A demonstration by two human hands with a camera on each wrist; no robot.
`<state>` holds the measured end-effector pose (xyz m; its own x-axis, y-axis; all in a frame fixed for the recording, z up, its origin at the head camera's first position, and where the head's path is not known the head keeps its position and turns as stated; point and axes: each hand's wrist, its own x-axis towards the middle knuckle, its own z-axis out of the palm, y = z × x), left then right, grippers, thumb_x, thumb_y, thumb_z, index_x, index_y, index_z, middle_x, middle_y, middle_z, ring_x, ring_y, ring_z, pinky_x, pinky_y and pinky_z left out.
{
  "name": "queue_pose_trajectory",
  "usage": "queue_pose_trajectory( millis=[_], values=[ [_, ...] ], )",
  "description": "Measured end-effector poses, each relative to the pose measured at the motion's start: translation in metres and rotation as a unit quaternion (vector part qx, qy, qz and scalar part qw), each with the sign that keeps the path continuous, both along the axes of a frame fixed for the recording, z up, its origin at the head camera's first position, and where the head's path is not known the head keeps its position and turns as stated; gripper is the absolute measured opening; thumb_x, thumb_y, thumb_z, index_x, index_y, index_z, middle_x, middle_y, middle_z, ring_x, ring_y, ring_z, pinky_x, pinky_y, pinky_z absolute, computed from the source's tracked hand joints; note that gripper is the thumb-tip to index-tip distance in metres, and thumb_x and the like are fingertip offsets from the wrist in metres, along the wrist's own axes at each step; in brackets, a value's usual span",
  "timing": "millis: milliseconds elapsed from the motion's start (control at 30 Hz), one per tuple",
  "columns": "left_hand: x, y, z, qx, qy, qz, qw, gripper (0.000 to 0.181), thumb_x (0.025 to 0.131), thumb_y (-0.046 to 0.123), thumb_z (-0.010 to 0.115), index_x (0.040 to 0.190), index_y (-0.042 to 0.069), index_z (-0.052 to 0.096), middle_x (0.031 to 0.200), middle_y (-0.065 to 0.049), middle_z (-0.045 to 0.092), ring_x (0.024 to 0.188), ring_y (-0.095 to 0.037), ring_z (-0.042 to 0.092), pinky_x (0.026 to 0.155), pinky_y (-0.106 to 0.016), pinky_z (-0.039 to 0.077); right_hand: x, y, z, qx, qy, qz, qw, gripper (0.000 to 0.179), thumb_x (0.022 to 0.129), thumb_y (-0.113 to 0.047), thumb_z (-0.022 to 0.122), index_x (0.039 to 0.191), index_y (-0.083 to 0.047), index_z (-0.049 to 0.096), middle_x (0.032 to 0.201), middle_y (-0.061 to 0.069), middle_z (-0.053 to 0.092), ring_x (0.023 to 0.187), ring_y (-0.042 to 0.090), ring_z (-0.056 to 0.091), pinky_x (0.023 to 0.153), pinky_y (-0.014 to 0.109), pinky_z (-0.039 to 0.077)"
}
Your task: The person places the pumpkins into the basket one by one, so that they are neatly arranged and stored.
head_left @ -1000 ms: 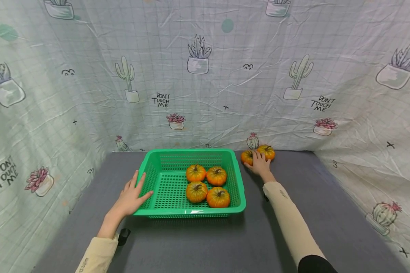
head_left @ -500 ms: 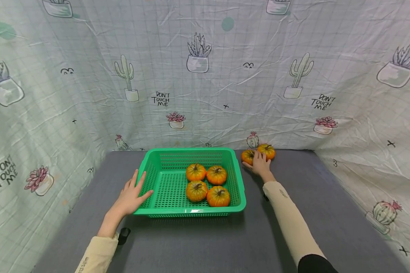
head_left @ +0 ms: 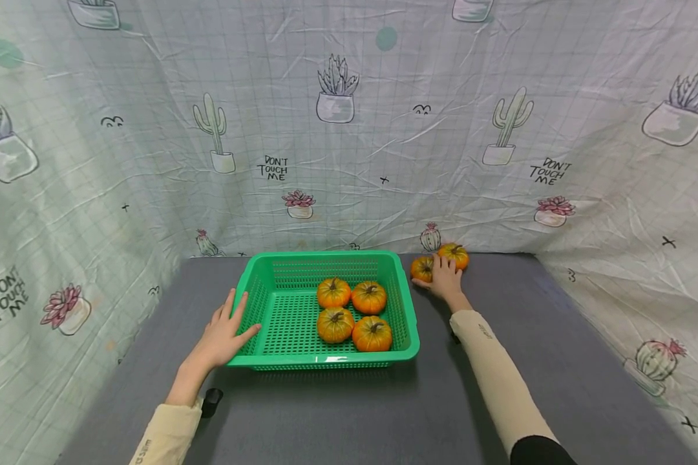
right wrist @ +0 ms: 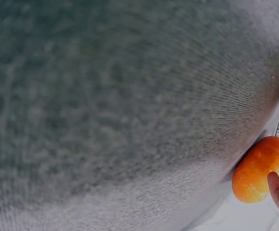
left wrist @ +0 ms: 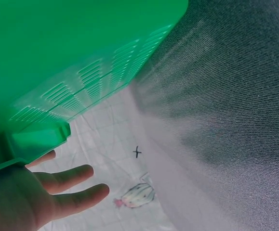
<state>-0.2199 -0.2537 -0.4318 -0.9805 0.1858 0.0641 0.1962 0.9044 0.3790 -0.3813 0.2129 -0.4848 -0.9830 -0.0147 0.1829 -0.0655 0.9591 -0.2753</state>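
We've got our left hand (head_left: pixel 218 339) spread on the green basket (head_left: pixel 320 360) (four pumpkins (head_left: pixel 335 326) inside), right hand (head_left: pixel 445 281) at two loose pumpkins (head_left: pixel 421 266), desk (head_left: pixel 349 420) back edge; can't tell if it's gripping. Cloth (head_left: pixel 349 194) behind reads "DON'T TOUCH ME".

The basket (head_left: pixel 349 359) is set on the tabletop (head_left: pixel 337 420), with the cloth (head_left: pixel 360 161) hung behind it at twelve o'clock. Four pumpkins (head_left: pixel 335 325) are grouped two by two inside, toward three o'clock. The left hand (head_left: pixel 218 342) is placed at the basket's nine o'clock rim. Two more pumpkins (head_left: pixel 457 254) are set outside at two o'clock, and the right hand (head_left: pixel 446 280) is placed at their near side, toward six.
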Motion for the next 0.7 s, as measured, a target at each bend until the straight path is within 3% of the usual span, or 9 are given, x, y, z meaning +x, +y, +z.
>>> queue_pose_trajectory(
  millis=[267,700],
  values=[
    [-0.0003,-0.0003,0.0001,0.0,-0.002,0.001,1.0,0.086,0.088,0.056,0.037,0.144,0.001,0.001,0.149,-0.021,-0.007,0.127,-0.054,0.011,0.093,-0.07,0.018,0.002,0.0001,-0.0014,0.006,0.016,0.004,0.9998,0.081,0.074,-0.055,0.062,0.125,0.003,0.037,0.127,0.027,0.032,0.113,0.044,0.028,0.087,0.058,0.029],
    [0.0,-0.0006,0.0007,0.004,-0.004,0.001,1.0,0.086,0.088,0.056,0.038,0.144,0.0,0.002,0.149,-0.022,-0.007,0.127,-0.054,0.01,0.093,-0.07,0.017,0.0025,0.0,-0.0021,0.003,0.016,0.02,0.9997,0.079,0.075,-0.054,0.061,0.125,0.001,0.036,0.125,0.024,0.041,0.11,0.042,0.032,0.087,0.056,0.03]
  ],
)
